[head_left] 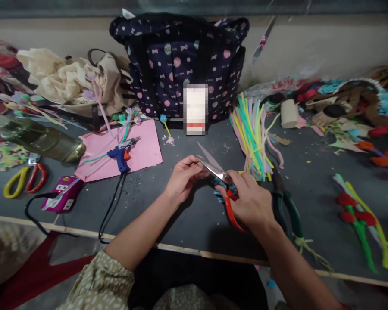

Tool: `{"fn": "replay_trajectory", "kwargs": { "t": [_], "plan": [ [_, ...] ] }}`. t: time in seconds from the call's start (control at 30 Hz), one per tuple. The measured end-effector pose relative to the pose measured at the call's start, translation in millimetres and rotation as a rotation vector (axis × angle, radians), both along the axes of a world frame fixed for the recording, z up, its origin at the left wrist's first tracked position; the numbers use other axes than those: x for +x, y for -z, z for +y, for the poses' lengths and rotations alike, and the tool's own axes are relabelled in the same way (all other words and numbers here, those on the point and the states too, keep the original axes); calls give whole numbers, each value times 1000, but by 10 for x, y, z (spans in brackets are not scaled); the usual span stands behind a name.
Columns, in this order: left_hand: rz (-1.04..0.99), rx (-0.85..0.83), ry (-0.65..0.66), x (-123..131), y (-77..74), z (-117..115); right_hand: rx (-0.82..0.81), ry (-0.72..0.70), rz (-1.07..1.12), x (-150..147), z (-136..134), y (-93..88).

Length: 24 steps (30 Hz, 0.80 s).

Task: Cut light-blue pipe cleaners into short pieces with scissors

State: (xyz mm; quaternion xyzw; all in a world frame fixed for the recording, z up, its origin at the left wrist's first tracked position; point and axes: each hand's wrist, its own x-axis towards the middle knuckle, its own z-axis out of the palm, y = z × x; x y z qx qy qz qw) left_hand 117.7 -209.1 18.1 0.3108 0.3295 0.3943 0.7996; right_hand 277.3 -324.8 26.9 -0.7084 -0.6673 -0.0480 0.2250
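Note:
My right hand point(254, 198) grips scissors point(228, 178) with red-orange handles. Their blades stand apart and point up and left. Close to the blades, my left hand point(186, 176) is closed in a pinch. Whatever lies between those fingers is hidden or too small to name. Small blue pieces point(219, 196) show on the table below the scissors, partly covered by my right hand. Just behind that hand lies a bundle of yellow, green and lilac fuzzy stems point(254, 133). Dark green-handled pliers point(283, 202) rest beside my right wrist.
A navy patterned bag point(177, 64) stands at the back. Leftward are a blue glue gun point(120, 158) on pink paper point(148, 144), a bottle point(43, 140), a purple power strip point(63, 193) and yellow-and-red-handled scissors point(35, 178). Red-tipped fuzzy stems point(358, 219) lie at right.

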Motion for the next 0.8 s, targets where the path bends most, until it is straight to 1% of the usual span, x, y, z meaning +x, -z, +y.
{"fn": "replay_trajectory", "kwargs": {
  "t": [0.23,0.4,0.57,0.8],
  "plan": [
    [-35,-23,-11,22,-10,-24,25,13,-146,-14,22,43],
    [-30,22,-58,36,-27,-44,34,29,-185,-24,31,48],
    [6,70,-74,40,-7,-42,13,48,-198,-24,25,68],
    [48,144,-89,35,19,-44,26,58,-238,-20,31,72]
  ]
}}
